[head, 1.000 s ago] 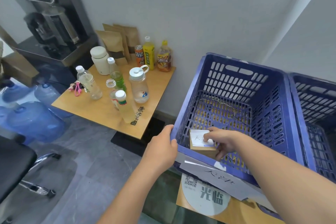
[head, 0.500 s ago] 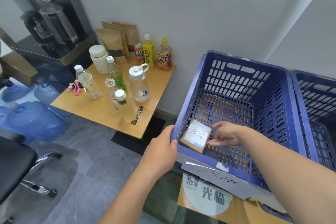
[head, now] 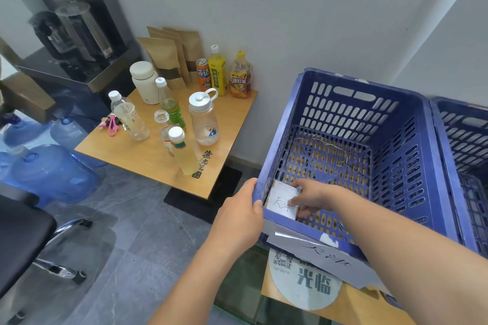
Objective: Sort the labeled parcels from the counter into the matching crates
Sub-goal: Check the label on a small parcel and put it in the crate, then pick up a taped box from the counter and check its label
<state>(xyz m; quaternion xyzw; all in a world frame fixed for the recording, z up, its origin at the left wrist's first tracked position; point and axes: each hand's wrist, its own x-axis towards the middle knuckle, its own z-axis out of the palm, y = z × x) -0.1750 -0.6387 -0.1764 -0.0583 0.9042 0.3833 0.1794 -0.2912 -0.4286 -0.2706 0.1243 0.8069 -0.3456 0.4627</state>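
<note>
A blue slatted crate (head: 346, 103) stands in front of me with a handwritten paper label (head: 327, 258) taped to its near wall. My left hand (head: 239, 215) grips the crate's near-left rim. My right hand (head: 313, 196) reaches inside the crate and holds a small parcel (head: 281, 199) with a white handwritten label against the near-left inner corner, fingers resting on the label. The parcel sits low in the crate; whether it touches the floor is hidden by the rim. A second blue crate (head: 464, 140) stands directly to the right.
The crates rest on a wooden counter (head: 351, 303) with a round printed sticker. To the left is a low wooden table (head: 148, 155) crowded with several bottles, a can and brown pouches. Water jugs (head: 50, 171), a black chair (head: 18, 235) and a dispenser machine stand farther left.
My right hand has carried the parcel down and to the left, into the crate's near-left corner, turning its label to face me. My left hand has stayed on the rim.
</note>
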